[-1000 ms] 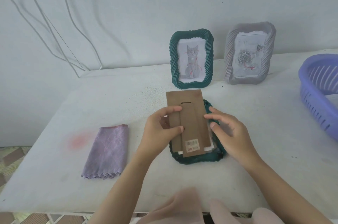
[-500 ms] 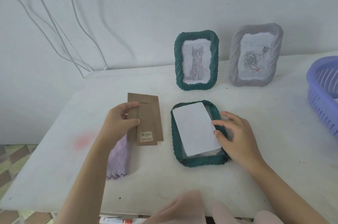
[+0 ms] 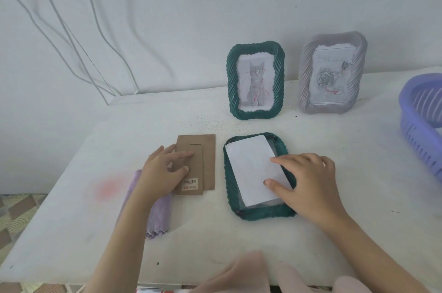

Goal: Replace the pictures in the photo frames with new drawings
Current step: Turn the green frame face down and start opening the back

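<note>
Hands of one person rest on a white counter point(image 3: 334, 173), seen from above. The landmark is a dark green photo frame point(image 3: 259, 215) lying face down near the middle of the counter. White paper point(image 3: 253, 168) lies tilted in its open back. The right hand point(image 3: 311, 187) lies over the frame's right edge, fingers loosely spread, with the index fingertip and thumb tip pressing flat on the paper rather than pinching it.

Just left of the lying frame is a brown cardboard backing board point(image 3: 203, 163), flat on the counter, with a barcode sticker near its lower edge. The left hand point(image 3: 162, 173) lies on the board's left side, fingers spread and flat, gripping nothing. Further left of the frame, partly under that forearm, is a folded lilac cloth point(image 3: 159, 216).

Behind the lying frame, against the wall, a second green frame point(image 3: 256, 80) stands upright with a cat drawing. Right of it stands a grey frame point(image 3: 332, 72) with a rose drawing. Far right of the lying frame, a purple plastic basket point(image 3: 421, 120) is cut off by the picture edge.
</note>
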Demonstrator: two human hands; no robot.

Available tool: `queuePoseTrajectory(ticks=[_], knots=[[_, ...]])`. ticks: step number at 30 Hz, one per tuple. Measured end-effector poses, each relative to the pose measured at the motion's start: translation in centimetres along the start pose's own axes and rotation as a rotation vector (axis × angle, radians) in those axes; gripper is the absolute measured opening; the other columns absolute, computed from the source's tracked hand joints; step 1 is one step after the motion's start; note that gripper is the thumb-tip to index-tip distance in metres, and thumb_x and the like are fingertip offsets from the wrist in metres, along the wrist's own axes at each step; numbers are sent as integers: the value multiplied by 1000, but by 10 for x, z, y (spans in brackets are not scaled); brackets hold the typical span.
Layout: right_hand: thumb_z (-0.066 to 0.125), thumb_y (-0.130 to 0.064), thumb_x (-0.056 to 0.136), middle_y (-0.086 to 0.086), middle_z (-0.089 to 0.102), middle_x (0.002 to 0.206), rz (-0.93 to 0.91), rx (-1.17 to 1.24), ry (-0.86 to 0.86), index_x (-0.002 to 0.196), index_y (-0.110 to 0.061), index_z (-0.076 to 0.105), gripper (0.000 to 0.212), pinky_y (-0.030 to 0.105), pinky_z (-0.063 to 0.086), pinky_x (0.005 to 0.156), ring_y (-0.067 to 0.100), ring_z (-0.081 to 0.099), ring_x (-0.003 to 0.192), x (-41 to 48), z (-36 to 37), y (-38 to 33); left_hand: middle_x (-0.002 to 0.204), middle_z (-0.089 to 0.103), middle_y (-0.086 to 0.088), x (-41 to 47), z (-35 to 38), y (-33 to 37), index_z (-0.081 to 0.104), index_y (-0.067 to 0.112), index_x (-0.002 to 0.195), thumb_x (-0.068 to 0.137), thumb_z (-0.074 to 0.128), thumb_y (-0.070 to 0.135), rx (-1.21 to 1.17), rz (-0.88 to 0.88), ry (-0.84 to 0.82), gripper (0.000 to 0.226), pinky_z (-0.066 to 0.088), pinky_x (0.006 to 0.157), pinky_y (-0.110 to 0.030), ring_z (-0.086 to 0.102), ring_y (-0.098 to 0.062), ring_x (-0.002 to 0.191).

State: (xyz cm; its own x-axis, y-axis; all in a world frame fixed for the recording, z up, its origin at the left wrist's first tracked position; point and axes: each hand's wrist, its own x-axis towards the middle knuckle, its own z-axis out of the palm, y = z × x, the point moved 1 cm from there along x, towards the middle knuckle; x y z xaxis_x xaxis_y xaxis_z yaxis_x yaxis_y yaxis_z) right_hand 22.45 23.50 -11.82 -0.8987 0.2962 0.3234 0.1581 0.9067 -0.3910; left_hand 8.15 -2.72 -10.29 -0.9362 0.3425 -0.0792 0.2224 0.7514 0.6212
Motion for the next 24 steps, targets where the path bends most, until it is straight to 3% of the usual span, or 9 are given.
queuePoseTrajectory(ticks=[4, 11, 15, 17, 19, 21, 24], knots=[[63, -60, 67, -14, 67, 102, 16, -42, -22, 103, -37, 66, 43, 30, 19, 83, 18, 55, 98, 3, -3, -5, 148, 35, 3, -9, 4, 5, 52, 48, 119, 84, 65, 30, 74, 9, 54, 41, 9, 116, -41, 14, -20, 143], [69, -47, 74, -14, 62, 102, 142, 21, -89, 111, -40, 60, 39, 26, 16, 79, 15, 49, 100, 8, -9, -12, 147, 38, -1, -15, 11, 4, 52, 44, 123, 86, 61, 32, 117, 24, 117, 40, 11, 116, -39, 16, -22, 143], [71, -19, 76, -15, 60, 77, 259, 278, -42, 92, -36, 68, 23, 32, 35, 87, 7, 50, 74, 7, -9, -10, 146, 38, -3, -15, 9, 8, 54, 44, 120, 84, 64, 23, 71, 73, 181, 43, 15, 115, -39, 16, -22, 142], [69, -11, 77, -16, 60, 72, 304, 422, -9, 84, -37, 69, 27, 21, 40, 84, 5, 53, 72, 6, -11, -8, 145, 38, 0, -15, 9, 15, 55, 44, 117, 83, 65, 17, 19, 144, 194, 45, 17, 115, -38, 17, -17, 141], [68, -8, 78, -13, 60, 72, 344, 544, 9, 81, -37, 69, 29, 5, 38, 68, 4, 53, 72, 5, -14, -8, 142, 40, 5, -17, 11, 24, 58, 45, 112, 82, 66, 13, -107, 216, 157, 45, 22, 113, -35, 23, -8, 137], [67, -4, 78, -11, 58, 70, 389, 712, 31, 80, -35, 71, 32, 5, 39, 63, 4, 52, 64, 4, -18, -8, 140, 41, 11, -19, 15, 37, 61, 50, 107, 82, 64, 15, -255, 265, 76, 43, 32, 108, -34, 28, 1, 133], [67, 4, 77, -7, 55, 72, 426, 988, 67, 82, -25, 73, 31, 8, 43, 64, 6, 51, 62, 3, -28, -9, 138, 45, 11, -24, 25, 61, 63, 48, 104, 83, 64, 14, -429, 308, -70, 40, 36, 98, -14, 31, 9, 130]])
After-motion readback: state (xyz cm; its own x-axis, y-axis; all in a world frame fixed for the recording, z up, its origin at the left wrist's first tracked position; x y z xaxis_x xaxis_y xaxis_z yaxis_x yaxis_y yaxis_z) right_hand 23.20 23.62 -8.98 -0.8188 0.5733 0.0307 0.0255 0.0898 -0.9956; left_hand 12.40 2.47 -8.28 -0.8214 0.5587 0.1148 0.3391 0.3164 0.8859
